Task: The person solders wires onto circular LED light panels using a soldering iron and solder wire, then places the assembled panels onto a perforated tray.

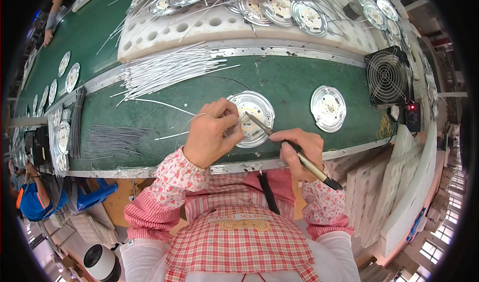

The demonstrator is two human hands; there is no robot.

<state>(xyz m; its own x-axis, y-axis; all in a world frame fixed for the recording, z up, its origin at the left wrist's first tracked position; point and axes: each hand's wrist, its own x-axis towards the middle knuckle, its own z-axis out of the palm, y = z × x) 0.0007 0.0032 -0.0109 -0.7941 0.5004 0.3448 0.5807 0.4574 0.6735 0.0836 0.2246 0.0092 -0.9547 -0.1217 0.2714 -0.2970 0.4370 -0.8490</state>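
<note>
Head camera view, looking down: a person works at a green table [294, 72] with both bare hands over a round silver circuit disc [260, 106]; this disc lies near the table's front edge, roughly in front of the person's body. The right hand [302, 152] is closed around a soldering iron [313, 168], its handle gold and black; the iron slants up to the left, its tip at the face of the disc, though actual contact is too fine to tell. The left hand [212, 130] is curled narrow, its fingertips at the left part of the same disc; whether they pinch a wire cannot be told.

To the right, well apart, lies a second silver disc [328, 109]; beyond it, at the table's right end, stand a black fan [386, 76] with a wire grille and, just beside it, a small black control box [412, 116] with a red light; yellow wire [384, 127] lies coiled nearby. To the left, a spread of white wires [172, 72] lies above a smaller row of grey wires [117, 141]; a dark wire bundle [77, 125] lies farther left. Behind the table's rear rail, a white foam block [194, 31] with round holes carries heaped discs [259, 7]; at far left sits a co-worker in blue [37, 198].
</note>
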